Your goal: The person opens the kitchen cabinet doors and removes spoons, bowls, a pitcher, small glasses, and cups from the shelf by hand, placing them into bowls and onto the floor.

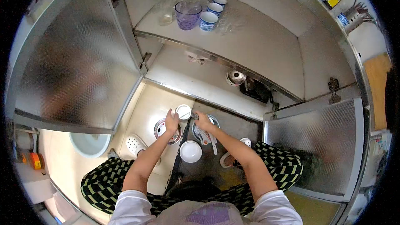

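Fingers Meet Small White Bowl Outside Open Cabinet

The left hand touches the side of a small white bowl, held between both hands or just beside the right hand; whether either grip is closed cannot be told. Handling appears partway along: a larger white bowl, patterned dishes and white spoons sit low, outside the cabinet, while blue-and-white cups and a purple glass stand on the upper shelf.
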The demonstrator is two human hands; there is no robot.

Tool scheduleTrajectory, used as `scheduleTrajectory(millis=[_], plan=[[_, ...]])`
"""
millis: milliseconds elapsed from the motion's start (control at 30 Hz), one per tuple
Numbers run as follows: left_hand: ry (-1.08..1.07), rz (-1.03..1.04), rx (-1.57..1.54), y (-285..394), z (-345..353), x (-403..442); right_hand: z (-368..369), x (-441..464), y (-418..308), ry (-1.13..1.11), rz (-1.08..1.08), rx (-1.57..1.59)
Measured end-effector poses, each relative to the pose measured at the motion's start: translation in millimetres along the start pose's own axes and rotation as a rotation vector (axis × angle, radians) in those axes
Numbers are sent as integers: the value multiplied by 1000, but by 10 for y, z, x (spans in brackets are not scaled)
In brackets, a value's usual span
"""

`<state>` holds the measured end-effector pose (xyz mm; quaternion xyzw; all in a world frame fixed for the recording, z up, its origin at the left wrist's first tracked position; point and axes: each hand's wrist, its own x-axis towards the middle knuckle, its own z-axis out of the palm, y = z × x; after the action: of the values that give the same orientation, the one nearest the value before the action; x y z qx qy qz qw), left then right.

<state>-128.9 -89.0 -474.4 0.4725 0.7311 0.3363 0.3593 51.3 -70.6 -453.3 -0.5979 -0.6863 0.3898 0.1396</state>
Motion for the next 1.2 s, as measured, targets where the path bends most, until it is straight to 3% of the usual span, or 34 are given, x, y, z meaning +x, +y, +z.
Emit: scheduleTrajectory(millis=[100, 167, 333, 400, 467, 567, 867, 967, 1067, 1200], plan=[[75, 125, -109, 493, -240, -83, -204, -71, -151, 25, -23, 28], [102, 258, -230, 858, -364, -117, -262, -11, -115, -19, -129, 231], [68, 474, -350, 1839, -587, -206, -1142, -232, -936, 40, -192, 333], [78, 539, -368, 2209, -619, -215, -1444, -238, -1070, 208, -362, 423], [72, 610, -439, 2520, -618, -165, -1830, -291, -1292, 251, -378, 533], [93, 728, -456, 2894, -555, 17, -2298, -191, -1425, 426, -420, 438], [23, 657, -378, 3400, -226, 705, -2772, 508, -1490, 741, -327, 223], [68, 655, -340, 3509, -159, 799, -2754, 754, -1521, 775, -345, 346], [135, 691, -244, 3447, -29, 1036, -2759, 933, -1513, 772, -290, 250], [76, 629, -312, 3570, -57, 1012, -2721, 1118, -1491, 777, -328, 295]])
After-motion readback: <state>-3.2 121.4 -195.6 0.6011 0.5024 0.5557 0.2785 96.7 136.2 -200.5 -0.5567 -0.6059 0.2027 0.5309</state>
